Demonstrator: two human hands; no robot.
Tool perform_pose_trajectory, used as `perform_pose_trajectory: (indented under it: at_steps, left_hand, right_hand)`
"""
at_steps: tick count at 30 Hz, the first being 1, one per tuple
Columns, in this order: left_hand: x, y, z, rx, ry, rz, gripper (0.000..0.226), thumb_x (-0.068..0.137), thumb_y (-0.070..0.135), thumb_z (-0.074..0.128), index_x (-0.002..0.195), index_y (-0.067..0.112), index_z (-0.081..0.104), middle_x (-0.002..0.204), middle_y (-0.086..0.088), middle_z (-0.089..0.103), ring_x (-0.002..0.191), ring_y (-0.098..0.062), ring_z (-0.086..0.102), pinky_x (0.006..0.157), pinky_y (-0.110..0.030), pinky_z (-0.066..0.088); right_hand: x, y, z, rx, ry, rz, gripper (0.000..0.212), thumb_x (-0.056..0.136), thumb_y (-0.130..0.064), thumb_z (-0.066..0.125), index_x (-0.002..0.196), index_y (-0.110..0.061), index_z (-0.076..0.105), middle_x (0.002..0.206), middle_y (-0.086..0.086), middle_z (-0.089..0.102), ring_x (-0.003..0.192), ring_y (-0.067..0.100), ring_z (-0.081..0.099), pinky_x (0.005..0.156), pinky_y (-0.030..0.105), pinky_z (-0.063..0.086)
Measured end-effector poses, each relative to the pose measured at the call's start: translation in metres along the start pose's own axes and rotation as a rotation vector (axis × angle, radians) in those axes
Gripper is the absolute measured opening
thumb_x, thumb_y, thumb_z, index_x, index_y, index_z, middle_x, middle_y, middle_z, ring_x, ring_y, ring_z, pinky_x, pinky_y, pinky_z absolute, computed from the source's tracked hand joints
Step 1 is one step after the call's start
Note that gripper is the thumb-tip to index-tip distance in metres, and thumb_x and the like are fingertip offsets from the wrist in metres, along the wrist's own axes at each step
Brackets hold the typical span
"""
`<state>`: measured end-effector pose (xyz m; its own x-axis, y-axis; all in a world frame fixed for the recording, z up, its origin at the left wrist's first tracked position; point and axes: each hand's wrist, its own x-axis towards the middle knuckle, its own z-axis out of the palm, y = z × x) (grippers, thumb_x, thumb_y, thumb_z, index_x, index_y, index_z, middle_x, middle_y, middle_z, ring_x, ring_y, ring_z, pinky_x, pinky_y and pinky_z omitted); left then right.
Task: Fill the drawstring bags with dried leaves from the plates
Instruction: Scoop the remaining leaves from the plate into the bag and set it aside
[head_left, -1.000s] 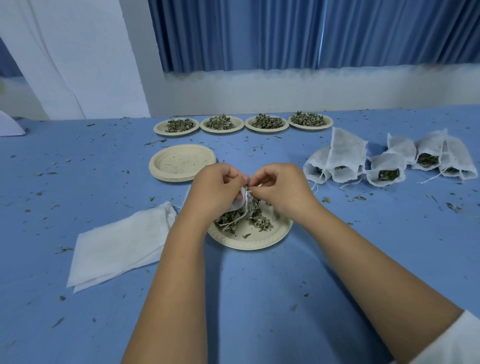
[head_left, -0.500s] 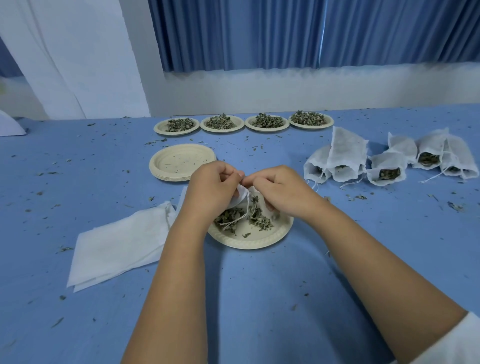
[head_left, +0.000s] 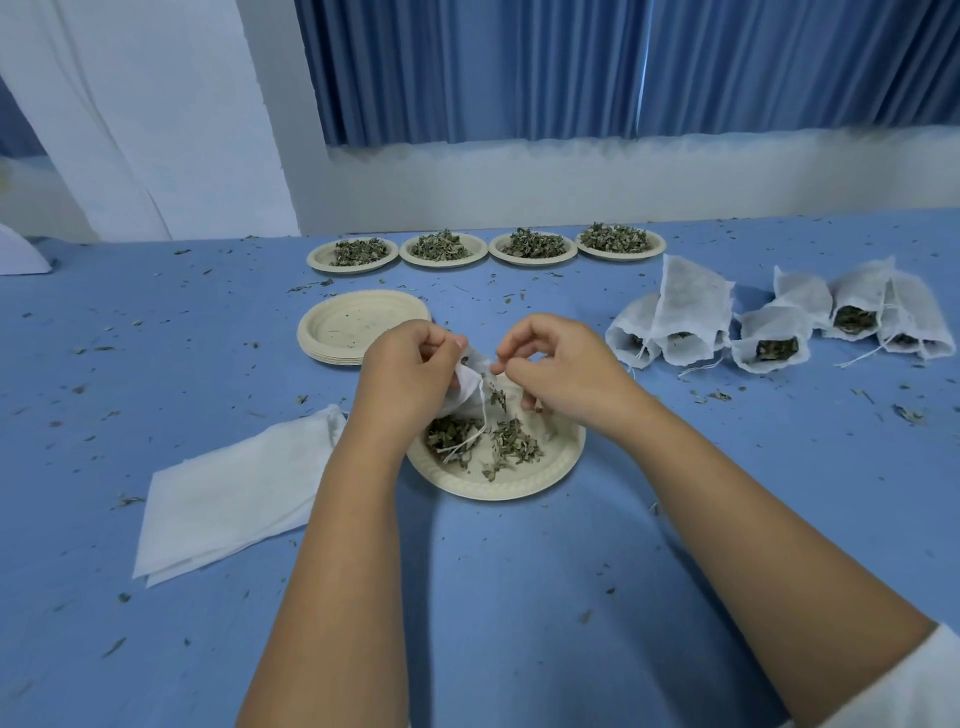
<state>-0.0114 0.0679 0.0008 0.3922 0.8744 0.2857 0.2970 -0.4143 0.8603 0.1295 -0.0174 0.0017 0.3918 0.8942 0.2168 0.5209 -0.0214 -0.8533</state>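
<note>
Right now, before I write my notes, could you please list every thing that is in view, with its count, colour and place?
drawstring bag: one, white, held over the near plate
near plate: one, beige, centre, some dried leaves on it
far plates: four, beige, back row, heaped with leaves
empty plates: one stack, beige, left of centre
filled bags: about six, white, right side
flat bags: one pile, white, left of near plate
table: one, blue, strewn with leaf crumbs
curtain: one, blue, behind the table
left hand: grips the bag
right hand: pinches at the bag's mouth
</note>
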Motion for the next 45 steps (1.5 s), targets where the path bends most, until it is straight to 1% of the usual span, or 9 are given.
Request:
perform_pose_trajectory:
  at_steps: [5,12,16,24,27,30,36,42,45]
  left_hand:
    - [0.0,0.001,-0.001,0.039,0.016,-0.009,0.018,0.096,0.024,0.06,0.089,0.01,0.068,0.068,0.004,0.065,0.064,-0.008,0.06,0.067,-0.022,0.046]
    - [0.001,-0.001,-0.005,0.024,0.054,-0.023,0.021,0.096,0.024,0.059,0.077,0.015,0.062,0.063,0.006,0.062,0.053,0.003,0.057,0.055,-0.007,0.04]
    - [0.002,-0.002,-0.008,-0.001,0.104,-0.03,0.025,0.096,0.022,0.059,0.074,0.012,0.062,0.058,0.008,0.061,0.046,0.007,0.055,0.047,-0.003,0.037]
    - [0.002,-0.003,-0.008,-0.024,0.125,-0.048,0.025,0.097,0.024,0.059,0.076,0.011,0.063,0.054,0.008,0.061,0.043,0.005,0.054,0.046,-0.003,0.036]
    - [0.002,-0.003,-0.008,-0.021,0.132,-0.05,0.025,0.097,0.024,0.059,0.075,0.012,0.063,0.056,0.009,0.061,0.044,0.006,0.055,0.046,-0.002,0.036]
    - [0.002,-0.002,-0.008,-0.003,0.125,-0.048,0.025,0.096,0.024,0.059,0.074,0.013,0.063,0.057,0.009,0.062,0.045,0.007,0.055,0.047,-0.002,0.036]
    - [0.002,-0.005,-0.013,-0.064,0.143,-0.078,0.026,0.096,0.025,0.058,0.079,0.007,0.065,0.061,0.0,0.065,0.05,-0.007,0.057,0.06,-0.023,0.048]
    - [0.004,-0.004,-0.014,-0.083,0.137,-0.092,0.028,0.096,0.025,0.058,0.08,0.003,0.066,0.063,-0.004,0.064,0.056,-0.015,0.057,0.071,-0.035,0.053]
    - [0.003,-0.004,-0.013,-0.094,0.129,-0.093,0.028,0.096,0.025,0.059,0.081,0.002,0.066,0.061,-0.004,0.064,0.053,-0.014,0.056,0.07,-0.034,0.053]
  right_hand:
    - [-0.001,0.005,-0.002,-0.172,-0.167,0.068,0.021,0.075,-0.038,0.081,0.075,-0.023,0.067,0.067,-0.009,0.068,0.047,-0.002,0.056,0.048,0.016,0.045]
    - [0.001,0.007,-0.001,-0.088,-0.114,0.139,0.008,0.082,-0.016,0.078,0.08,-0.011,0.072,0.071,0.009,0.074,0.058,0.015,0.063,0.057,0.029,0.053]
    - [0.001,0.009,-0.007,-0.21,-0.17,0.146,0.01,0.082,-0.022,0.078,0.076,-0.014,0.075,0.059,0.001,0.07,0.05,0.008,0.058,0.051,0.017,0.046]
    - [0.0,0.006,-0.007,-0.4,-0.218,0.067,0.035,0.074,-0.039,0.082,0.106,-0.03,0.07,0.092,-0.013,0.064,0.085,0.006,0.06,0.07,0.018,0.044]
    - [-0.003,0.006,-0.006,-0.52,-0.398,0.058,0.064,0.069,-0.052,0.082,0.127,-0.035,0.06,0.106,-0.019,0.05,0.101,0.003,0.052,0.086,0.022,0.041]
    - [-0.003,0.009,-0.001,-0.624,-0.478,0.015,0.069,0.07,-0.05,0.082,0.132,-0.034,0.058,0.11,-0.018,0.045,0.102,0.002,0.045,0.088,0.022,0.038]
    - [-0.005,0.014,0.022,-0.538,-0.345,-0.096,0.042,0.077,-0.032,0.081,0.116,-0.022,0.07,0.101,0.0,0.065,0.094,0.018,0.059,0.085,0.032,0.048]
    - [-0.01,0.016,0.039,-0.534,-0.369,-0.129,0.058,0.079,-0.05,0.073,0.132,-0.033,0.057,0.124,0.003,0.049,0.121,0.023,0.041,0.106,0.036,0.035]
    - [-0.01,0.014,0.041,-0.507,-0.364,-0.166,0.044,0.082,-0.041,0.073,0.124,-0.033,0.064,0.115,0.001,0.05,0.116,0.021,0.044,0.104,0.033,0.035]
